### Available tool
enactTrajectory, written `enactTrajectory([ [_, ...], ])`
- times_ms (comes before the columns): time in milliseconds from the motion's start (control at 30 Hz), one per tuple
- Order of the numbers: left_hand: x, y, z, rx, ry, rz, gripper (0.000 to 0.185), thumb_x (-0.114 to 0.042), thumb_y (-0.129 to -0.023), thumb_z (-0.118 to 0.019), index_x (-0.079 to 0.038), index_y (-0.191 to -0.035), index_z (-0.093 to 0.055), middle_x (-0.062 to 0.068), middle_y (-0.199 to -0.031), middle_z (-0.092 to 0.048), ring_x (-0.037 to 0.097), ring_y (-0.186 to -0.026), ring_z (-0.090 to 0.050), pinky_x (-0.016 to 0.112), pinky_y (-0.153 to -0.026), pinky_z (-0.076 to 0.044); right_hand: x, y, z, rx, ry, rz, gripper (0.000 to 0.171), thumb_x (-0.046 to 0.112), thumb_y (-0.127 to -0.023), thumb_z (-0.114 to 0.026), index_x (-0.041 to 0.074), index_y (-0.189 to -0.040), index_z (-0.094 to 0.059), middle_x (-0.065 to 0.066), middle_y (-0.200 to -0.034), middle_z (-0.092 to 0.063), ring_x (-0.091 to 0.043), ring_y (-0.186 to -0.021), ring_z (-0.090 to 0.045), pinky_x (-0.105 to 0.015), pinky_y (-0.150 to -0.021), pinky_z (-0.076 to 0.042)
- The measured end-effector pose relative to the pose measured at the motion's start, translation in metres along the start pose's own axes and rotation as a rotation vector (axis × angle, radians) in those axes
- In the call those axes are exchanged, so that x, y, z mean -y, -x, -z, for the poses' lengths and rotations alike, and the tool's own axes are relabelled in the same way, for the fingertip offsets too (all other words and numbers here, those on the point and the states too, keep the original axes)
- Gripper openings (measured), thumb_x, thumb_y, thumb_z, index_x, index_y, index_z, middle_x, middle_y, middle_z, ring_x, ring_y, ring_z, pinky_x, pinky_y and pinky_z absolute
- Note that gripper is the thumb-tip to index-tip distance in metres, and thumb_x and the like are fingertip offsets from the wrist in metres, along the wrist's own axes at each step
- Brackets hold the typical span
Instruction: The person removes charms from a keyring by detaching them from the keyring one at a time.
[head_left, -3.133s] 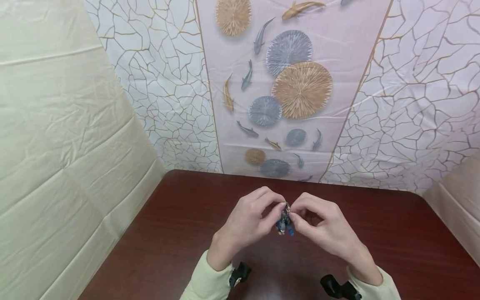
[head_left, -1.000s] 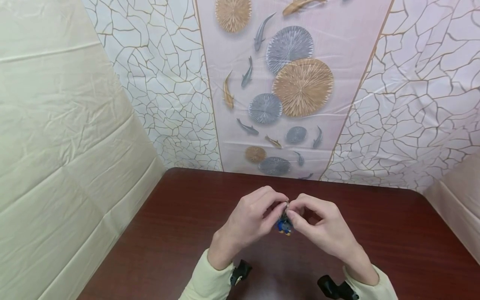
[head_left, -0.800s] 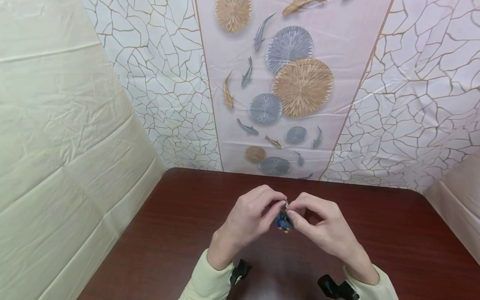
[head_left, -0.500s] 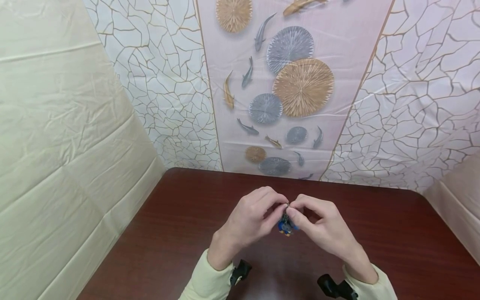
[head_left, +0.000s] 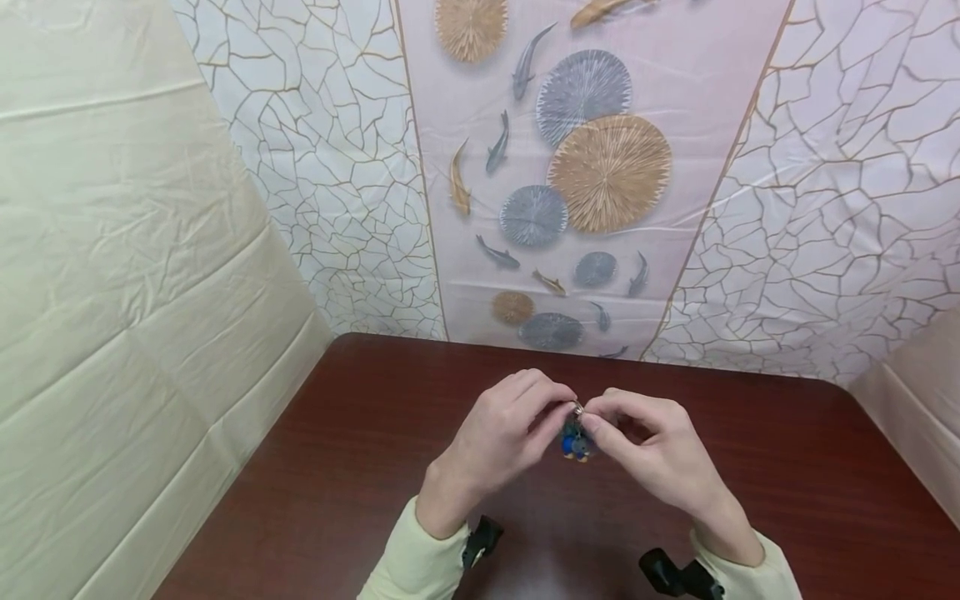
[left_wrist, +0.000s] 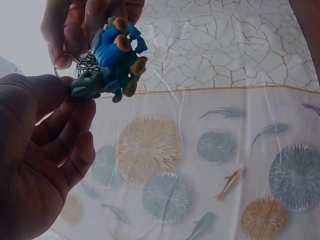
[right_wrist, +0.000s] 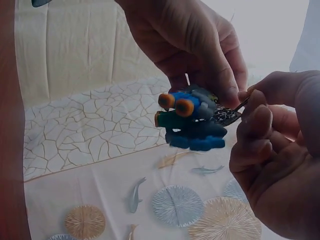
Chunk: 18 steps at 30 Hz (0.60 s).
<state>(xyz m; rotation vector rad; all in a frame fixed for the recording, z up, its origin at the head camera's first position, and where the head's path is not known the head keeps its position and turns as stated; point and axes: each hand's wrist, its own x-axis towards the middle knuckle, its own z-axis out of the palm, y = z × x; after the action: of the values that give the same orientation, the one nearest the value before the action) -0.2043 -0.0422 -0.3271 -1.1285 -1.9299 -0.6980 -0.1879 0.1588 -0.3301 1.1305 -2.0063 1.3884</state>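
Observation:
In the head view, a metal key ring (head_left: 578,409) is held up over the table between both hands. From it hangs a bunch of small figurine charms (head_left: 575,447), blue, grey and dark green with orange feet. My left hand (head_left: 498,425) pinches the ring from the left with thumb and index finger. On the other side, the thumb and index finger of my right hand (head_left: 656,446) pinch it too. Short chains (left_wrist: 89,65) join charms and ring in the left wrist view. The right wrist view shows the charms (right_wrist: 192,137) dangling beside the fingertips; fingers partly hide the ring.
A dark red-brown table (head_left: 360,442) lies under the hands. Behind it hangs a patterned cloth (head_left: 607,175) with printed fish and discs, and a cream cloth (head_left: 135,292) stands at the left. Black wrist cameras (head_left: 482,542) sit at both cuffs.
The charms have turned below the ring, so blue bodies and orange feet now face the head camera. My right hand has shifted slightly right since half a second ago; the left has hardly moved.

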Motion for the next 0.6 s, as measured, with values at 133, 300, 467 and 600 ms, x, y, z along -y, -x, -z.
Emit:
enactTrajectory([
  [133, 0.0012, 0.0015, -0.0003, 0.014, 0.117, 0.059, 0.005, -0.009, -0.091, -0.068, -0.009, -0.096, -0.068, -0.003, -0.085, -0.064, 0.004, -0.076, -0.057, 0.010, -0.072, -0.047, -0.0036, 0.0002, -0.0009, -0.004, -0.054, 0.032, 0.031, -0.021, -0.077, -0.065, 0.006, -0.090, -0.069, 0.003, -0.070, -0.056, -0.001, -0.054, -0.047, -0.015, -0.044, -0.037],
  [300, 0.0016, 0.0024, 0.0015, 0.034, 0.239, 0.102, 0.005, -0.007, -0.092, -0.065, -0.008, -0.097, -0.068, -0.002, -0.083, -0.063, 0.002, -0.070, -0.051, 0.009, -0.063, -0.044, -0.0072, 0.0003, -0.0016, 0.000, -0.117, 0.058, 0.032, -0.024, -0.076, -0.063, 0.003, -0.091, -0.069, 0.000, -0.069, -0.056, -0.002, -0.054, -0.049, -0.015, -0.044, -0.038],
  [467, 0.0012, 0.0008, 0.0035, 0.034, 0.163, 0.040, 0.005, -0.008, -0.093, -0.064, -0.009, -0.096, -0.068, -0.003, -0.084, -0.062, 0.003, -0.073, -0.053, 0.008, -0.068, -0.044, -0.0048, -0.0008, 0.0001, 0.030, -0.101, 0.030, 0.030, -0.021, -0.079, -0.063, 0.005, -0.092, -0.070, -0.003, -0.072, -0.061, -0.004, -0.061, -0.052, -0.019, -0.047, -0.038],
  [600, 0.0001, -0.0004, 0.0040, 0.032, 0.055, -0.027, 0.004, -0.009, -0.092, -0.066, -0.010, -0.095, -0.067, -0.004, -0.085, -0.062, 0.005, -0.077, -0.056, 0.010, -0.074, -0.046, -0.0010, -0.0009, 0.0030, 0.073, -0.010, -0.098, 0.026, -0.011, -0.086, -0.064, 0.013, -0.092, -0.070, 0.003, -0.074, -0.064, -0.003, -0.062, -0.053, -0.021, -0.050, -0.041],
])
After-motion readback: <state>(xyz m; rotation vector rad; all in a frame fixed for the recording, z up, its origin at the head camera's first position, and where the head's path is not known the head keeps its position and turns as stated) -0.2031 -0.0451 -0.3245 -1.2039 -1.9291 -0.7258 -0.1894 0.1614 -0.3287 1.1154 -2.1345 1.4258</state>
